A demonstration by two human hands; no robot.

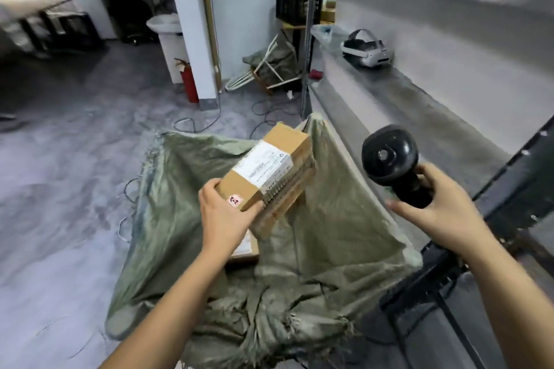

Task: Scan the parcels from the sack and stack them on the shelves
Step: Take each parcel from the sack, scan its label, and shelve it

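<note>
Two hands work over an open green sack (186, 189) spread on the grey concrete floor (60, 189). At centre, the left hand (223, 213) grips a cardboard parcel (266, 168) by its near end above the sack's mouth, white label up. At 3 o'clock the right hand (440, 204) is curled round a black scanner (389, 159). A grey shelf (419, 93) runs toward 1 o'clock and bears a white headset (367, 48). At 12 o'clock a red fire extinguisher (189, 81) stands at the foot of a white pillar (192, 24).
</note>
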